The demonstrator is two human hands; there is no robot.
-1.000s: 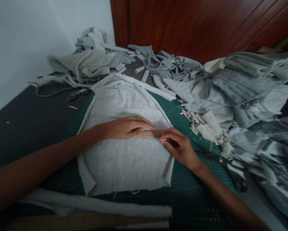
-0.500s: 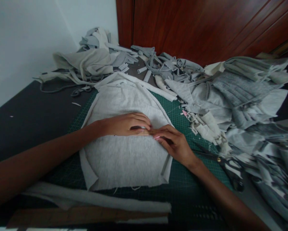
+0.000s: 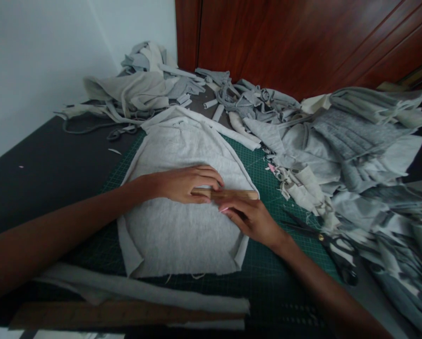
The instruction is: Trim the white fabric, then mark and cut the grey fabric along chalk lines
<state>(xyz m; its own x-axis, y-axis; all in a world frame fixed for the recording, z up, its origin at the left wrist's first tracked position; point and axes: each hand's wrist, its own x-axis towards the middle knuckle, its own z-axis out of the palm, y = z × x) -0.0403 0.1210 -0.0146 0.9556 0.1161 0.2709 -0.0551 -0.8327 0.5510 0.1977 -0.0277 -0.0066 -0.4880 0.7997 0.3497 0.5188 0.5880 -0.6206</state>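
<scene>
A light grey piece of fabric (image 3: 182, 235) lies spread on a green cutting mat (image 3: 267, 179), its side edges folded over. Across its middle rests a short wooden ruler (image 3: 241, 194). My left hand (image 3: 193, 182) grips this ruler between thumb and fingers, pressing it to the cloth. Just below the ruler's right part is my right hand (image 3: 253, 219), with fingertips pinched together on the fabric. Something pink shows at those fingertips; whether it is a nail or a small marker I cannot tell.
Black-handled scissors (image 3: 332, 247) lie open at the right. Heaped grey fabric scraps (image 3: 302, 150) fill the right and back, near a wooden door (image 3: 284, 42). In front lie a fabric strip (image 3: 154, 292) and a longer wooden ruler (image 3: 91, 314). A white wall (image 3: 44, 61) stands left.
My right hand has shifted slightly down and left, off the ruler, so more of the ruler's right end shows. My left hand stays nearly in place. The view has shifted slightly.
</scene>
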